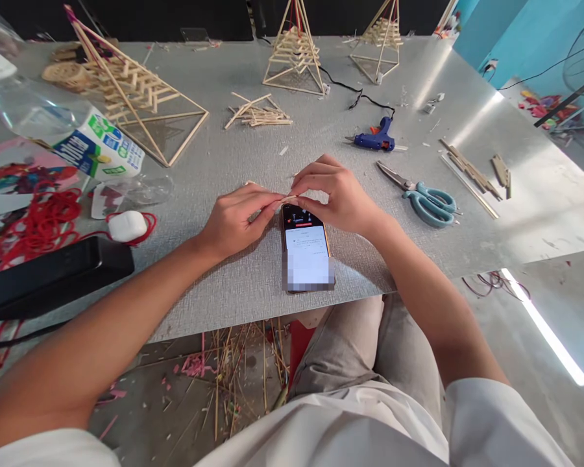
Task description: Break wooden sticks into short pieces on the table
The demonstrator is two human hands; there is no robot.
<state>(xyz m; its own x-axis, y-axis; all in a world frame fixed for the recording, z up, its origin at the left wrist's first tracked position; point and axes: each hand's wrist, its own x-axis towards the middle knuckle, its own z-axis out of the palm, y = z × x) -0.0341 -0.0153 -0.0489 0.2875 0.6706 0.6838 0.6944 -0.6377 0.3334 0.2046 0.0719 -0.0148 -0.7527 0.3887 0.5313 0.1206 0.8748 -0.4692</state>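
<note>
Fingertips of my left hand point(241, 217) and my right hand point(333, 191) meet over the top end of a phone point(306, 237). Both are closed in a pinch on a short, thin wooden stick point(288, 198), mostly covered by the fingers. The phone lies flat with its screen lit, the lower part blurred out. Beyond my hands is a loose pile of short wooden sticks point(265, 115). To the right of my right hand lie blue-handled scissors point(431, 202), blades partly apart, and a blue hot glue gun point(377, 137) on its side.
Pyramid-shaped stick frames point(294, 55) stand at the back, with a larger one point(141, 107) at left. A plastic bottle point(68, 120), red cord point(43, 220), a white earphone case point(127, 226) and a black box-like object point(53, 272) crowd the left. Flat wooden strips point(472, 168) lie right.
</note>
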